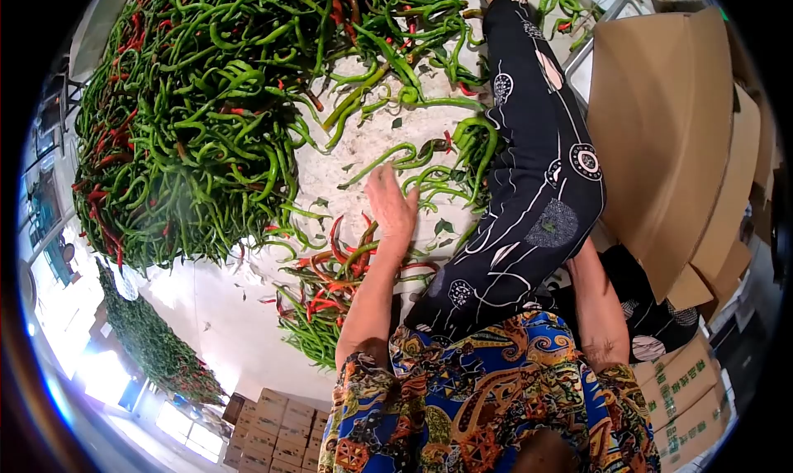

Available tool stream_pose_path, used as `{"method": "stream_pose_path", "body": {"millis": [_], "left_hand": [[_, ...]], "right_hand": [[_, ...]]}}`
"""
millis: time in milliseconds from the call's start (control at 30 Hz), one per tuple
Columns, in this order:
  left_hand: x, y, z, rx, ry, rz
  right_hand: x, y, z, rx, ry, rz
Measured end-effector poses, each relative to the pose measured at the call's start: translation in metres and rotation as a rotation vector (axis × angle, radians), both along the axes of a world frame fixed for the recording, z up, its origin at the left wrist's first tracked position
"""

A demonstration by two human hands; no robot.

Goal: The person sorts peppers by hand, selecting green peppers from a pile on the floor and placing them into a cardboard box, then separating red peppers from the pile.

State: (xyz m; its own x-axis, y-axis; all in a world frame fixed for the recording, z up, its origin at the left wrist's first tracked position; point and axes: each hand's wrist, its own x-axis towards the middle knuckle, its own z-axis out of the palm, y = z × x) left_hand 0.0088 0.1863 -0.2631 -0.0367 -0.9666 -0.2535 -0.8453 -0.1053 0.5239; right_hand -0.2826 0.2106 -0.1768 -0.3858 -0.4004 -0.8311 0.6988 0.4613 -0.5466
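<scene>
My left hand [392, 207] is over the pale floor [351, 155], its fingers apart and nothing visible in them. Just beyond the fingertips lies a curved green chili pepper [395, 152]. Nearer my body, below the hand, is a small heap of red and green chilies [326, 287]. More green chilies [475, 155] lie in a loose group against my stretched-out leg [537, 167], in black patterned trousers. My right forearm [596, 299] passes under that leg, which hides my right hand.
A large pile of chilies [198, 109], mostly green with some red, fills the upper left. Brown cardboard [661, 134] stands at the right beside my leg. Stacked cartons [277, 427] are at lower left, and another long chili heap [157, 337] lies behind.
</scene>
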Motion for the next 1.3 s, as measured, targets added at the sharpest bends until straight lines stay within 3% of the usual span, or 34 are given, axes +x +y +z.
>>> {"method": "stream_pose_path", "body": {"millis": [33, 167, 233, 267, 400, 433, 467, 567, 600, 633, 667, 733, 800, 867, 933, 1067, 1100, 1133, 1167, 1233, 1300], "left_hand": [[0.002, 0.006, -0.012, 0.067, -0.045, 0.021], [-0.047, 0.005, -0.043, 0.159, 0.175, 0.074], [-0.065, -0.009, -0.047, 0.030, 0.331, -0.109], [-0.067, -0.016, -0.043, 0.063, 0.294, -0.163], [-0.033, -0.038, -0.033, -0.309, -0.104, -0.184], [-0.016, -0.039, -0.049, -0.180, -0.191, -0.185], [-0.010, -0.033, -0.066, -0.041, -0.161, -0.038], [0.003, -0.013, -0.094, 0.240, -0.019, 0.316], [0.007, -0.010, -0.093, 0.278, 0.043, 0.341], [0.009, -0.009, -0.090, 0.301, 0.090, 0.356], [0.012, -0.008, -0.087, 0.325, 0.131, 0.366], [0.019, -0.007, -0.084, 0.370, 0.198, 0.380], [0.025, -0.007, -0.078, 0.414, 0.253, 0.395], [0.032, -0.006, -0.071, 0.450, 0.283, 0.399], [0.037, -0.004, -0.066, 0.481, 0.314, 0.399], [0.045, 0.013, -0.054, 0.540, 0.359, 0.394], [0.048, 0.019, -0.050, 0.559, 0.371, 0.396], [0.051, 0.025, -0.044, 0.573, 0.378, 0.396], [0.053, 0.032, -0.041, 0.588, 0.386, 0.396], [0.058, 0.043, -0.035, 0.619, 0.392, 0.394], [0.063, 0.054, -0.024, 0.641, 0.402, 0.403]], "right_hand": [[0.001, 0.003, 0.000, 0.001, 0.005, -0.009], [0.002, 0.017, -0.002, 0.035, 0.024, -0.090], [0.000, 0.037, 0.000, 0.088, 0.059, -0.117], [-0.004, 0.049, 0.001, 0.115, 0.086, -0.124], [-0.023, 0.104, -0.005, 0.177, 0.161, -0.064], [-0.024, 0.118, -0.009, 0.137, 0.180, -0.088], [-0.023, 0.125, -0.010, 0.072, 0.293, -0.055], [-0.017, 0.120, 0.007, 0.282, 0.333, 0.267], [-0.013, 0.119, 0.019, 0.089, 0.315, 0.386], [-0.009, 0.117, 0.028, -0.071, 0.493, 0.563], [-0.010, 0.114, 0.046, -0.086, 0.752, 0.801], [-0.011, 0.104, 0.094, -0.025, 0.984, 1.042], [-0.009, 0.090, 0.149, 0.114, 0.922, 1.054], [-0.024, 0.079, 0.204, -0.035, 0.939, 1.005], [-0.034, 0.079, 0.252, -0.144, 0.693, 0.565], [-0.081, 0.068, 0.271, -0.162, 0.825, 0.034], [-0.091, 0.054, 0.269, -0.093, 1.164, 0.186], [-0.123, 0.051, 0.263, -0.307, 0.841, 0.124], [-0.158, 0.052, 0.251, -0.230, 0.937, 0.359], [-0.170, 0.038, 0.199, -0.162, 1.325, 0.310], [-0.152, 0.055, 0.212, -0.011, 1.789, 0.419]]}}
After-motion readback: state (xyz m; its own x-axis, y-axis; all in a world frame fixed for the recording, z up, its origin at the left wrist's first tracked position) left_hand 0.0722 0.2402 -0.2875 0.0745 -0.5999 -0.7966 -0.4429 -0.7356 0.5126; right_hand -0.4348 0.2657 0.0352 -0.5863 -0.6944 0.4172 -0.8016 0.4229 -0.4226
